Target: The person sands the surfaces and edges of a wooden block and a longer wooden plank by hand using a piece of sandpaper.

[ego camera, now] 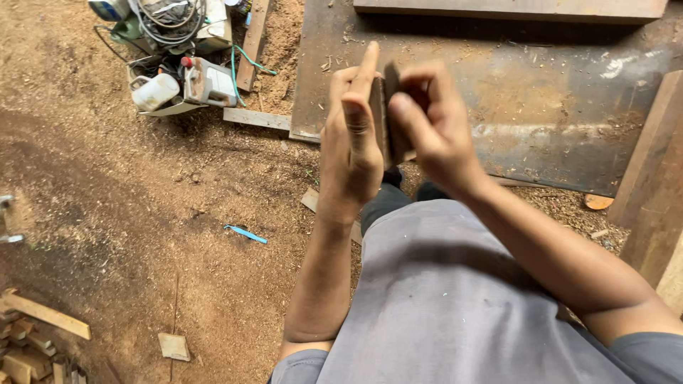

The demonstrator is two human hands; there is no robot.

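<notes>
both of my hands are raised over my lap, left hand and right hand pinching a thin dark flat piece upright between them above the sawdust floor, so i judge i'm inspecting it, and next needs a steady grip.

You stand over a sawdust-covered ground. At its top left corner a heap of power tools lies tangled with white cable and a green cord. A dark, rusty metal sheet fills the top right, with wooden planks along the right edge. A small blue strip lies mid-ground, and offcuts of wood crowd the bottom left corner.
</notes>
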